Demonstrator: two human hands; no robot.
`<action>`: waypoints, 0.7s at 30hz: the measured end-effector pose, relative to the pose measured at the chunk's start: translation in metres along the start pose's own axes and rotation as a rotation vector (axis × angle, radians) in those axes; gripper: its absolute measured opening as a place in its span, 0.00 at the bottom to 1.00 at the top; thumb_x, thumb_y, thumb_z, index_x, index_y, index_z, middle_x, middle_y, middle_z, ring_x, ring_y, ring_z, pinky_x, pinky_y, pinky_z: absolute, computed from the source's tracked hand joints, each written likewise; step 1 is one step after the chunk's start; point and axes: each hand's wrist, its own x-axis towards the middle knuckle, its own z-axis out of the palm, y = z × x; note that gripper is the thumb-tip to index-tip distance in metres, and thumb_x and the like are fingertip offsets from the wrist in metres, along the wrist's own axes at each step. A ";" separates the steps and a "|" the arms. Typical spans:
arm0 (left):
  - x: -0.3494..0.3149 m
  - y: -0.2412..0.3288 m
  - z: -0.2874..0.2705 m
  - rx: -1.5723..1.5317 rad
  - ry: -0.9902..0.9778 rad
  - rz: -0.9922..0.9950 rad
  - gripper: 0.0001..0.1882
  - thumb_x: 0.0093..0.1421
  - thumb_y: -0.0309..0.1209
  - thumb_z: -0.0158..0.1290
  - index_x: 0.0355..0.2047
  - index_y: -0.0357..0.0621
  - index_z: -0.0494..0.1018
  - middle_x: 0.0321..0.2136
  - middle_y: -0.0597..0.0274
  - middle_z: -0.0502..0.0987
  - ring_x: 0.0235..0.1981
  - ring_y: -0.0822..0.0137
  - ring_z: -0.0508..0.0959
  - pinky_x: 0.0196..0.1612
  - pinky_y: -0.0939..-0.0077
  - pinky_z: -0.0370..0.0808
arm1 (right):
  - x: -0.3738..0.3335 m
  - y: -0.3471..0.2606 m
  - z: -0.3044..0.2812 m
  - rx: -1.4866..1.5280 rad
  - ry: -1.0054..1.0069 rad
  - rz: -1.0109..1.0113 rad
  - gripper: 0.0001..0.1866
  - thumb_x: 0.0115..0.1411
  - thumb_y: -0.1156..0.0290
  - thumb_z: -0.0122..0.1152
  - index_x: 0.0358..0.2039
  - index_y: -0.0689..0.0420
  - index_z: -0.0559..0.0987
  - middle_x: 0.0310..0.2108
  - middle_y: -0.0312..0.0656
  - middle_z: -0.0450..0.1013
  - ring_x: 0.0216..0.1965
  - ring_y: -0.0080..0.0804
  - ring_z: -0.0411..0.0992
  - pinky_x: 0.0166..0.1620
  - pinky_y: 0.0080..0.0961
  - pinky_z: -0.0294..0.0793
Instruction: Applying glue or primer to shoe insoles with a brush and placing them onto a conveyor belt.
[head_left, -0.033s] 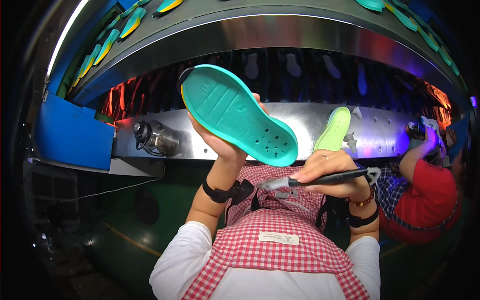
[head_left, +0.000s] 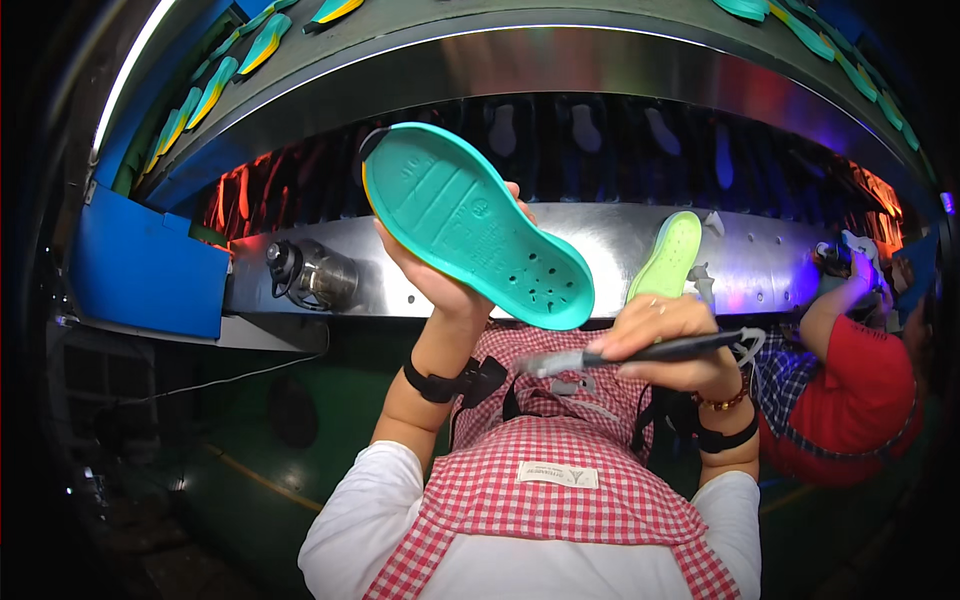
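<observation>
My left hand [head_left: 440, 283] grips a teal shoe sole [head_left: 455, 215] from beneath, its fingertips showing at the far right edge. The sole is tilted up with its inner face toward me. Raised lines cross the middle, and a cluster of small holes marks the nearer end. Yellow edging and a black patch show at its far left end. Close to the sole's near end, my right hand [head_left: 672, 335] is closed around a slim black-handled tool [head_left: 690, 347]. The tool's pale grey tip points left and is blurred, apart from the sole; a looped cord hangs at its other end.
A lime-green sole [head_left: 672, 250] lies on the metal bench [head_left: 400, 290] beyond my right hand. Left on the bench stands a dark-lidded bottle [head_left: 320, 277]. Several teal soles [head_left: 268, 45] rest on the conveyor [head_left: 450, 22] behind. A co-worker in red [head_left: 865, 390] is at the right.
The teal sole has risen very slightly. My right hand and the tool have shifted a little, with the tool's cord end tilting higher.
</observation>
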 end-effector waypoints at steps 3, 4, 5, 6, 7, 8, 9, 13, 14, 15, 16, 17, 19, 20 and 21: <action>0.003 -0.001 0.004 0.100 0.026 0.010 0.47 0.50 0.69 0.28 0.49 0.37 0.64 0.42 0.42 0.70 0.38 0.51 0.73 0.42 0.57 0.70 | -0.003 0.011 -0.001 -0.136 0.270 0.163 0.12 0.44 0.82 0.62 0.33 0.62 0.79 0.31 0.44 0.76 0.34 0.32 0.73 0.40 0.24 0.71; 0.004 -0.003 0.007 0.167 0.097 0.040 0.46 0.50 0.69 0.28 0.49 0.37 0.65 0.41 0.43 0.71 0.37 0.51 0.73 0.41 0.57 0.70 | -0.002 0.012 -0.001 -0.201 0.226 0.178 0.12 0.44 0.82 0.63 0.33 0.62 0.79 0.31 0.44 0.75 0.35 0.31 0.72 0.40 0.23 0.70; 0.002 -0.001 0.005 0.153 0.021 0.024 0.46 0.50 0.69 0.30 0.48 0.37 0.65 0.41 0.44 0.70 0.38 0.52 0.72 0.41 0.58 0.70 | -0.002 0.013 0.000 -0.191 0.135 0.112 0.12 0.44 0.82 0.63 0.33 0.62 0.79 0.32 0.45 0.75 0.35 0.31 0.72 0.40 0.23 0.70; 0.004 0.002 0.001 0.154 0.022 0.027 0.46 0.50 0.69 0.30 0.48 0.37 0.65 0.41 0.44 0.70 0.38 0.52 0.72 0.41 0.58 0.70 | -0.003 0.013 0.001 -0.180 0.044 0.045 0.13 0.43 0.82 0.64 0.33 0.62 0.78 0.33 0.45 0.75 0.35 0.30 0.72 0.41 0.22 0.70; 0.006 0.006 -0.003 0.098 -0.063 -0.033 0.47 0.50 0.69 0.30 0.49 0.37 0.63 0.43 0.43 0.69 0.40 0.51 0.72 0.43 0.57 0.69 | -0.004 0.012 -0.005 -0.106 -0.005 0.056 0.13 0.44 0.82 0.62 0.33 0.63 0.78 0.35 0.47 0.75 0.37 0.31 0.72 0.42 0.22 0.70; 0.007 0.007 -0.001 0.038 -0.145 -0.096 0.47 0.50 0.69 0.31 0.51 0.37 0.62 0.45 0.42 0.67 0.42 0.51 0.71 0.45 0.56 0.69 | -0.005 0.013 -0.004 -0.105 -0.007 0.058 0.13 0.44 0.82 0.62 0.33 0.63 0.78 0.35 0.47 0.75 0.37 0.31 0.72 0.42 0.22 0.70; 0.005 0.007 0.002 0.037 -0.142 -0.094 0.47 0.50 0.69 0.31 0.51 0.37 0.62 0.45 0.42 0.67 0.42 0.51 0.71 0.45 0.56 0.69 | -0.005 0.014 -0.003 0.091 0.134 0.151 0.12 0.45 0.82 0.61 0.34 0.64 0.77 0.35 0.48 0.75 0.37 0.32 0.73 0.43 0.22 0.71; -0.012 -0.006 0.028 0.026 0.098 -0.120 0.44 0.54 0.64 0.31 0.58 0.39 0.52 0.53 0.42 0.60 0.50 0.49 0.67 0.51 0.53 0.65 | 0.001 0.009 0.014 0.593 0.458 0.348 0.09 0.47 0.82 0.58 0.32 0.66 0.76 0.34 0.52 0.73 0.40 0.39 0.73 0.46 0.30 0.71; -0.020 -0.013 0.033 0.007 0.187 -0.128 0.42 0.56 0.61 0.31 0.59 0.40 0.49 0.55 0.43 0.58 0.51 0.48 0.66 0.53 0.52 0.64 | 0.003 0.009 0.018 0.810 0.549 0.354 0.09 0.48 0.82 0.58 0.33 0.66 0.75 0.34 0.53 0.73 0.39 0.39 0.73 0.46 0.29 0.72; -0.030 -0.024 0.035 0.001 0.150 -0.169 0.40 0.57 0.58 0.30 0.60 0.40 0.48 0.55 0.43 0.57 0.51 0.49 0.66 0.52 0.53 0.65 | 0.004 0.008 0.018 0.812 0.541 0.352 0.09 0.48 0.82 0.58 0.33 0.66 0.75 0.34 0.53 0.73 0.39 0.39 0.73 0.46 0.29 0.72; -0.036 -0.031 0.035 -0.005 0.114 -0.211 0.37 0.59 0.56 0.30 0.60 0.40 0.47 0.56 0.44 0.56 0.51 0.49 0.66 0.51 0.54 0.66 | 0.005 0.007 0.018 0.621 0.462 0.361 0.10 0.49 0.82 0.58 0.34 0.66 0.75 0.34 0.51 0.74 0.39 0.35 0.73 0.45 0.26 0.72; -0.035 -0.031 0.021 0.048 0.045 -0.238 0.35 0.59 0.52 0.32 0.58 0.40 0.51 0.54 0.44 0.60 0.50 0.50 0.67 0.49 0.56 0.68 | 0.006 0.004 0.018 0.431 0.387 0.365 0.10 0.49 0.82 0.58 0.35 0.67 0.75 0.34 0.49 0.74 0.39 0.32 0.73 0.44 0.24 0.72; -0.032 -0.021 -0.007 0.082 -0.001 -0.315 0.34 0.59 0.52 0.33 0.57 0.39 0.54 0.52 0.44 0.63 0.49 0.50 0.68 0.48 0.57 0.69 | 0.005 -0.006 0.017 0.143 0.205 0.390 0.11 0.49 0.83 0.59 0.36 0.66 0.76 0.36 0.47 0.75 0.38 0.26 0.73 0.42 0.19 0.72; -0.029 -0.015 -0.008 0.110 -0.053 -0.399 0.33 0.58 0.52 0.34 0.56 0.39 0.56 0.49 0.45 0.66 0.48 0.50 0.69 0.48 0.57 0.70 | 0.007 -0.015 0.013 0.092 0.142 0.380 0.11 0.48 0.84 0.59 0.35 0.66 0.77 0.35 0.48 0.75 0.36 0.28 0.74 0.42 0.19 0.72; -0.031 -0.012 -0.007 0.221 -0.006 -0.406 0.32 0.57 0.51 0.37 0.54 0.38 0.60 0.44 0.45 0.70 0.44 0.52 0.72 0.46 0.60 0.71 | 0.006 -0.014 0.005 0.125 0.057 0.310 0.11 0.48 0.84 0.59 0.35 0.65 0.77 0.35 0.48 0.75 0.36 0.30 0.74 0.42 0.20 0.73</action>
